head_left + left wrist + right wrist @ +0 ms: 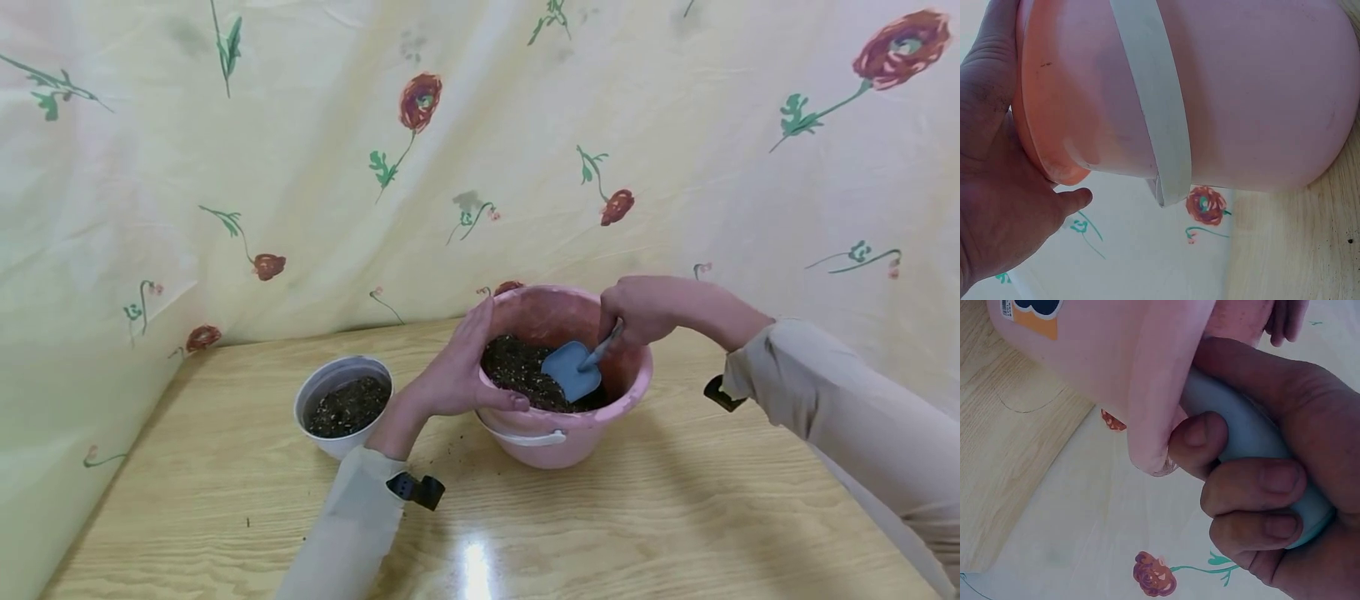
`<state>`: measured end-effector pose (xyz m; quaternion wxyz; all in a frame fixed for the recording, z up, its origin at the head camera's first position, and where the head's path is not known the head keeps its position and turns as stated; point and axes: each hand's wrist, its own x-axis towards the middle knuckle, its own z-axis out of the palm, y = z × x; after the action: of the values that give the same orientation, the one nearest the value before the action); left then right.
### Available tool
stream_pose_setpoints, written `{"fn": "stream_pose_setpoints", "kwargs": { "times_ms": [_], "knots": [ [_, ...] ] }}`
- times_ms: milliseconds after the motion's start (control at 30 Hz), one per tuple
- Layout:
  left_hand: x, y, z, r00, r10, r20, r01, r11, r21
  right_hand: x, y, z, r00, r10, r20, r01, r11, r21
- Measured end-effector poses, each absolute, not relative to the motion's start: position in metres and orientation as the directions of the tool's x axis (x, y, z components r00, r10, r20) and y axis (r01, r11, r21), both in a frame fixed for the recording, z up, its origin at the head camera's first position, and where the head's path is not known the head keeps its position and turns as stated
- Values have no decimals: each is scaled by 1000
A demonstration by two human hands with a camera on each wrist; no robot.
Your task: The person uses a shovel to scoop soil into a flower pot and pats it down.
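Observation:
A pink bucket with a white handle stands on the table, dark soil inside it. My left hand holds the bucket's left rim, its thumb lying along the front edge. In the left wrist view the same hand is against the rim, and some of its fingers are hidden. The right hand grips the handle of a blue-grey trowel, whose blade rests on the soil. Up close, the right wrist view shows curled fingers around the trowel handle.
A white pot partly filled with soil stands left of the bucket, beside the left forearm. Soil crumbs are scattered on the wooden table. Behind it hangs a flower-patterned cloth.

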<state>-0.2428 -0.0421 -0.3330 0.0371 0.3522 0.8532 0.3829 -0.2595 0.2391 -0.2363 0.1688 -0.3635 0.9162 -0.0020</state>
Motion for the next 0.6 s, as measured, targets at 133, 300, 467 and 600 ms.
{"fn": "stream_pose_setpoints", "kwargs": {
  "times_ms": [133, 300, 467, 600],
  "knots": [
    [-243, -42, -334, -745, 632, 213, 579, 454, 677, -259, 238, -237, -668, -670, -324, -658, 735, -164],
    [-245, -42, -335, -739, 635, 224, 588, 447, 675, -261, 236, -240, -649, -681, -340, -653, 727, -211],
    [-245, -42, -335, -736, 636, 232, 589, 432, 683, -263, 236, -241, -639, -675, -368, -636, 733, -240],
    [-244, -42, -335, -740, 631, 232, 586, 436, 683, -264, 235, -242, -639, -661, -394, -607, 748, -269]
  ]
}}
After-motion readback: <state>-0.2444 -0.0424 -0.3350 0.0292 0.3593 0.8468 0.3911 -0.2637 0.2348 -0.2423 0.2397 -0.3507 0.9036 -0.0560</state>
